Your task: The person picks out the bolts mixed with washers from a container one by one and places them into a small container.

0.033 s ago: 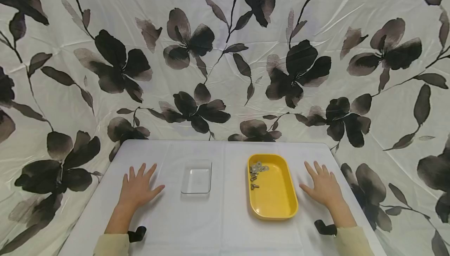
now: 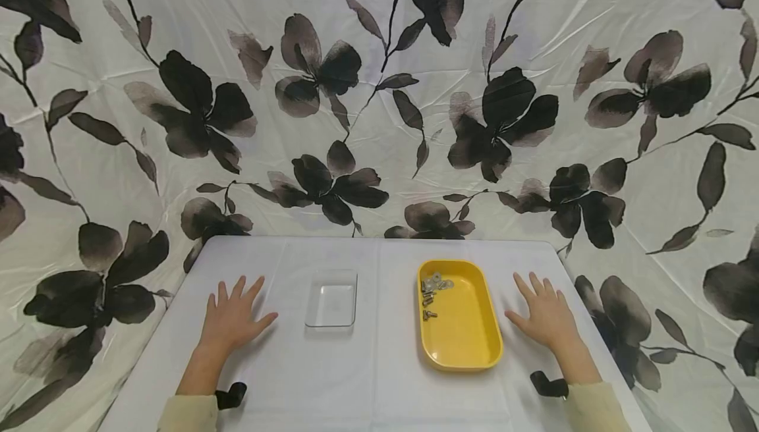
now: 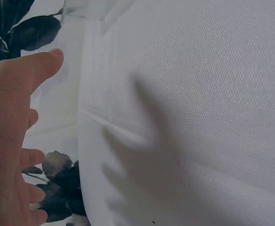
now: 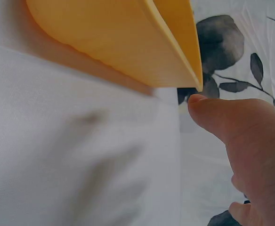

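Both hands lie flat on a white table (image 2: 379, 379), fingers spread, holding nothing. My left hand (image 2: 232, 317) rests left of a small clear rectangular dish (image 2: 331, 297), which looks empty. My right hand (image 2: 542, 313) rests just right of a yellow oblong tray (image 2: 468, 333). Several small metal screws and washers (image 2: 431, 290) lie at the tray's far left end. The left wrist view shows my left hand (image 3: 8, 141) over the white cloth (image 3: 184, 117). The right wrist view shows my right hand (image 4: 250, 146) close to the yellow tray's wall (image 4: 128, 42).
A white curtain with dark flower print (image 2: 379, 89) hangs behind and around the table. Black wrist straps (image 2: 230, 395) (image 2: 548, 384) sit at both cuffs of pale yellow sleeves. The table's front half between the hands is bare cloth.
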A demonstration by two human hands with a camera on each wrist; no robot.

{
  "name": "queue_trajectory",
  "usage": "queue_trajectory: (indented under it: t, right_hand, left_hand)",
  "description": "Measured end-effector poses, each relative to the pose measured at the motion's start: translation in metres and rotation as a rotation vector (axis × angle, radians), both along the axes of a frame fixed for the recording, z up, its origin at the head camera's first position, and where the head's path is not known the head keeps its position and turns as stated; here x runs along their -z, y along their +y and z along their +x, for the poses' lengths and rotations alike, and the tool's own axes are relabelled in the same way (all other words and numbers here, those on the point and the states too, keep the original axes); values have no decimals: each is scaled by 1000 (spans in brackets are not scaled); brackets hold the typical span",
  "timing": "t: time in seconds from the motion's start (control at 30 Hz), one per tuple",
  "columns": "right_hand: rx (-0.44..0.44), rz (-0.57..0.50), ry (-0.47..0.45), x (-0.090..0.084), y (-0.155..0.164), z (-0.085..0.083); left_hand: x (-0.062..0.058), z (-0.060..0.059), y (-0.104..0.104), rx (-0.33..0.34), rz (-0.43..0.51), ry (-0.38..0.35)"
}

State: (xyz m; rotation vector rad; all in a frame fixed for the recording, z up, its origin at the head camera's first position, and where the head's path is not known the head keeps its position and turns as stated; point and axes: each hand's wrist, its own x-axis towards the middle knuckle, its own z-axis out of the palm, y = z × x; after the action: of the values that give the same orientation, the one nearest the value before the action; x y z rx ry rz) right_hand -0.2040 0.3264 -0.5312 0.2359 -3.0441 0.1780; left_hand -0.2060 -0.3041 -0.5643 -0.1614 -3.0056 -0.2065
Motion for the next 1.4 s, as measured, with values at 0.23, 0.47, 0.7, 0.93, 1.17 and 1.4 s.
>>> queue_trajectory:
  t: [0.23,0.47,0.7,0.93,1.17,1.4]
  right_hand:
    - [6,-8,5,3,1,-1]
    - [-9,-5,23,4,4,-3]
    - [-38,-29,93,1,2,-6]
    - [-43,-81,111,-3,-1,-8]
    - [-27,-160,79,-15,-14,-6]
    - [-52,-203,123,-27,-27,-3]
  left_hand:
    - [3,-2,-1,9,4,8]
    - [4,-1,0,6,1,-4]
    - [-2,1,6,17,7,1]
    - [-17,4,18,39,59,12]
    - [-38,12,40,68,89,30]
    - [-57,22,64,110,99,65]
